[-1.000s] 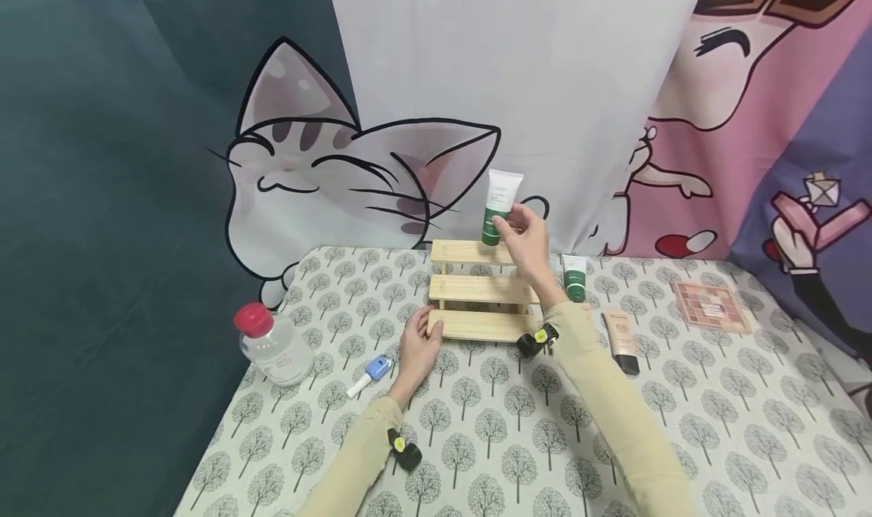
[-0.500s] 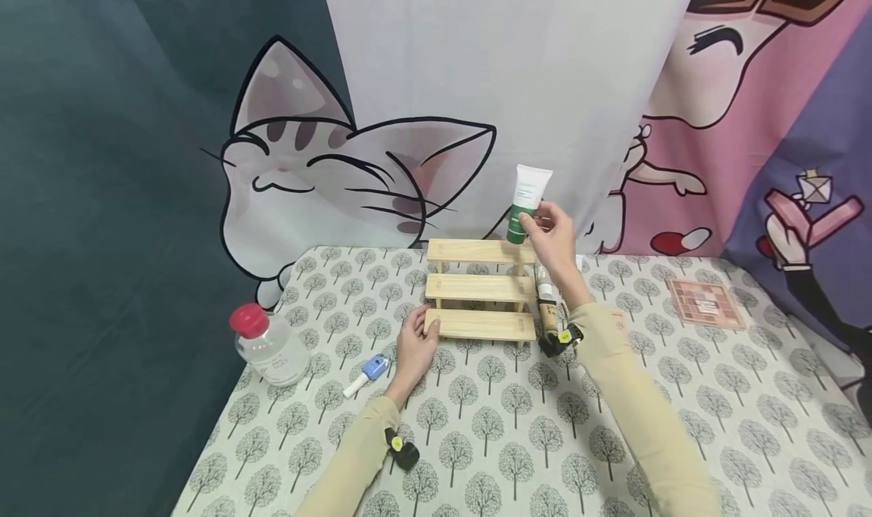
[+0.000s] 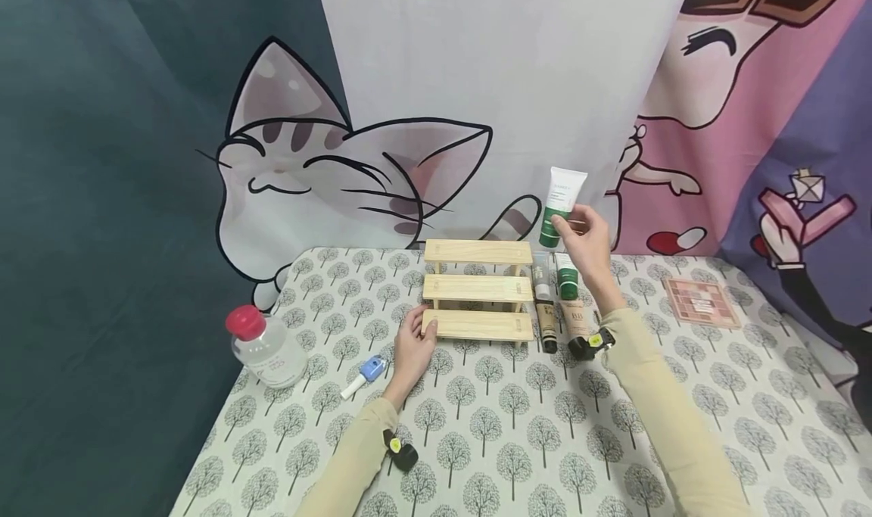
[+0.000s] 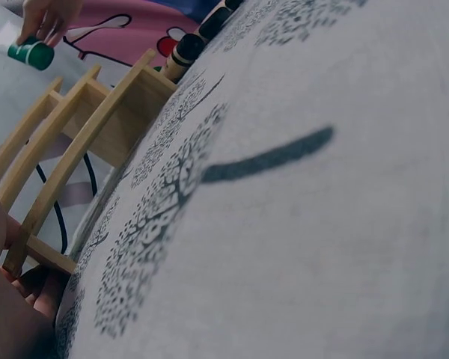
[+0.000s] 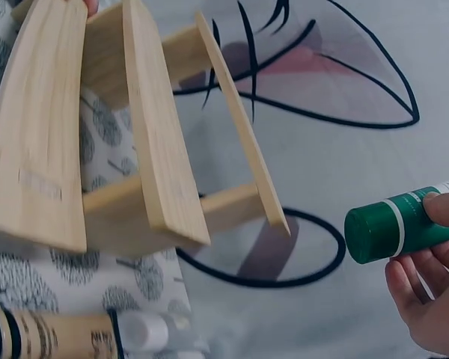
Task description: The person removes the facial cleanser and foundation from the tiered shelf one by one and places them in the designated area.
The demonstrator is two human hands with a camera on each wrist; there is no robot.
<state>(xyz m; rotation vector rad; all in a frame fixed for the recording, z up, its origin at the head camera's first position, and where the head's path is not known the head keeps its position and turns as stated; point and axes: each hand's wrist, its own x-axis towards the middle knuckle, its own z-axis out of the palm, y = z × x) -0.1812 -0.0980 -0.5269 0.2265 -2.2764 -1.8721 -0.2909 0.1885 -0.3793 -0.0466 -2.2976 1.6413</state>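
A three-tier wooden stand (image 3: 478, 288) sits at the back middle of the table, its shelves bare. My left hand (image 3: 412, 350) grips the left end of its lowest shelf; in the left wrist view, fingers lie beneath the board. To the right of the stand, my right hand (image 3: 587, 243) pinches a white squeeze tube (image 3: 562, 199) with a green lower part. The tube hangs in the air, cap down and slightly tilted. Seen from the right wrist, its green cap (image 5: 370, 233) is apart from the stand, with thumb and fingers on opposite sides.
Beside the stand lie a second green-and-white tube (image 3: 567, 276), a grey tube (image 3: 541, 276), a tan tube with black cap (image 3: 546, 323) and a BB tube (image 3: 575, 317). A palette (image 3: 702, 303) lies right; a red-capped bottle (image 3: 272, 356) and blue-and-white item (image 3: 365, 375) are left.
My right hand has carried the tube rightward, from above the top shelf to past the stand's right side. My left hand keeps its grip on the stand.
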